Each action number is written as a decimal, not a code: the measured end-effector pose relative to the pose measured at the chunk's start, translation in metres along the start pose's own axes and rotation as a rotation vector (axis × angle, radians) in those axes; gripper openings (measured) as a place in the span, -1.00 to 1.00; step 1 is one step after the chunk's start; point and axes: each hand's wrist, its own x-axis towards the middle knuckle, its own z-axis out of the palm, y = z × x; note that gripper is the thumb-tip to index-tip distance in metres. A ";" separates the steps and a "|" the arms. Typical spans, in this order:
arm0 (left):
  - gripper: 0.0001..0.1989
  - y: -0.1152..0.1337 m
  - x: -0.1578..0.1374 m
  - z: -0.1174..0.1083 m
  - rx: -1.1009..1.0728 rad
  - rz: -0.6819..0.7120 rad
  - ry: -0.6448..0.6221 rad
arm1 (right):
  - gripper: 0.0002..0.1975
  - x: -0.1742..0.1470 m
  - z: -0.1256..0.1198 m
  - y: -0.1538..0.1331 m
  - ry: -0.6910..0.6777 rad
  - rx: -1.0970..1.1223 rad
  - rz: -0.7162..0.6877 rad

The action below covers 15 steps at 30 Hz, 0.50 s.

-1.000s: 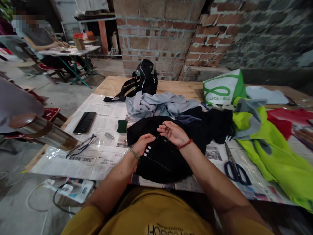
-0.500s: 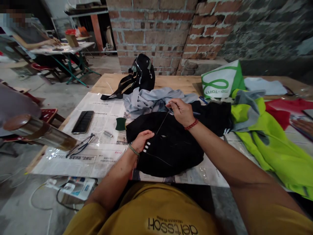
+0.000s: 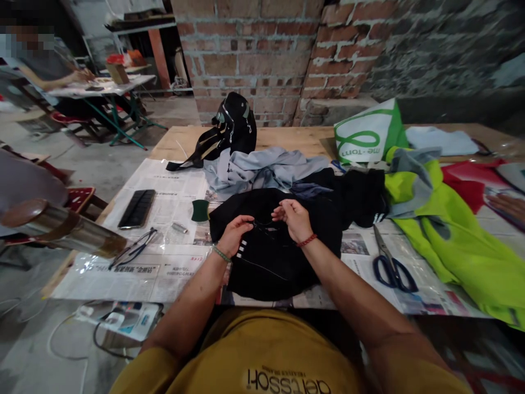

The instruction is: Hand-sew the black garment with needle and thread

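Note:
A black garment (image 3: 266,268) with small white stripes is bunched on the newspaper in front of me. My left hand (image 3: 234,236) pinches a bit of its cloth between thumb and fingertips, just above the stripes. To the right, my right hand (image 3: 293,220) is closed in a pinch over the same garment. A thin thread (image 3: 264,223) runs in a slack curve from the cloth by my left fingertips to my right fingers. Whether a needle sits in the right fingers is too small to make out.
Scissors (image 3: 391,265) lie at right beside a neon-yellow garment (image 3: 451,257). Left are a green thread card (image 3: 200,210), a phone (image 3: 137,208), glasses (image 3: 135,249) and a steel flask (image 3: 65,230). Behind are grey cloth (image 3: 262,167), a black bag (image 3: 238,123) and a green-white bag (image 3: 367,134).
My right hand has come down and toward my left hand. The thread, taut before, now hangs slack. The scissors, hidden by my right arm earlier, are visible.

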 end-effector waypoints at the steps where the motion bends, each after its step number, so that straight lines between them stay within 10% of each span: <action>1: -0.72 0.000 0.000 0.000 0.026 0.024 -0.001 | -0.70 -0.002 -0.006 0.008 0.033 0.001 0.018; 15: -0.90 -0.016 -0.007 0.016 0.653 0.272 -0.081 | -0.71 -0.012 -0.025 0.021 0.012 0.100 0.043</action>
